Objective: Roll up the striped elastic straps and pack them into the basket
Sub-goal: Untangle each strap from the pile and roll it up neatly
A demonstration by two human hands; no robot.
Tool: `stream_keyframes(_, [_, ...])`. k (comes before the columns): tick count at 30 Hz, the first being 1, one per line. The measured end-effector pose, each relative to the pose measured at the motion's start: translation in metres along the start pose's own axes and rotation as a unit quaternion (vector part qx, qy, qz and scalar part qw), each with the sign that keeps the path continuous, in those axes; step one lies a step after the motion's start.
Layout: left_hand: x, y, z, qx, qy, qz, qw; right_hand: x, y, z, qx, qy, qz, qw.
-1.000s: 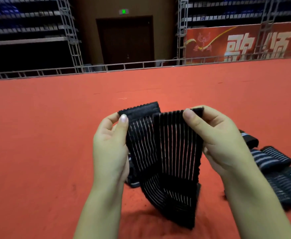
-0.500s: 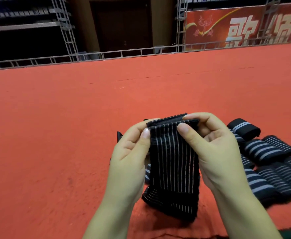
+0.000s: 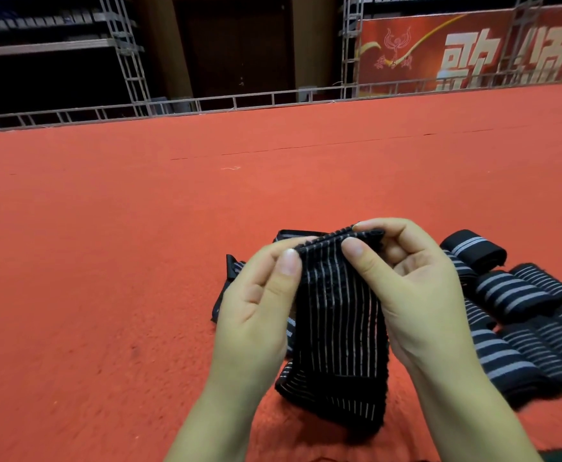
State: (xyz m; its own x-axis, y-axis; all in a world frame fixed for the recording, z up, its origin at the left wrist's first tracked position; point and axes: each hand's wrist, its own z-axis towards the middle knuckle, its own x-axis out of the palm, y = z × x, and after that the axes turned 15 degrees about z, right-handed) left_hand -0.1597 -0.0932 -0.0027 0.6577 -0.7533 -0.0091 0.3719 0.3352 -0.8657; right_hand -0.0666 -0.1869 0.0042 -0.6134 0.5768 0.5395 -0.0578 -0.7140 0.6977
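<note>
Change: top edge of the striped elastic strap point(image 3: 338, 315) narrower than a second ago, when two overlapping panels were spread wide between the hands; now gathered into one band, held lower and closer to the red carpet point(image 3: 106, 278).
Meaning for the task: probably the strap squared up for rolling; rolling itself not yet begun, to judge by the flat hanging length.
Left hand point(image 3: 259, 305): thumb and fingers pinching the strap's upper left corner.
Right hand point(image 3: 403, 285): thumb on the front face, fingers curled behind, pinching the upper right corner.
Strap position: lifted between both hands above the carpet, near its front edge; lower end folded and resting on or just over the carpet, contact unclear.
Strap look: black ribbed elastic with thin pale stripes running lengthwise, soft and limp, a plain black band across the lower part.
More strap: a loose dark length point(image 3: 233, 278) trailing behind the left hand on the carpet.
Rolled straps point(image 3: 519, 308): several finished bundles lying side by side toward the carpet's right edge.
Basket: not in view.
</note>
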Motion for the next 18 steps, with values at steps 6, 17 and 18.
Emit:
stream_keyframes(6, [0.000,-0.003,0.002,0.015,-0.052,0.023,0.998,0.002,-0.003,-0.005,-0.033,-0.008,-0.063,0.997])
stream_keyframes(17, [-0.004,-0.008,0.006,-0.049,-0.028,-0.020,0.998,-0.004,0.017,-0.003,0.025,0.052,-0.032,0.998])
stream_keyframes(18, [-0.004,-0.009,0.005,-0.066,-0.014,-0.022,0.997,-0.004,0.017,-0.004,0.022,0.048,-0.026,0.998])
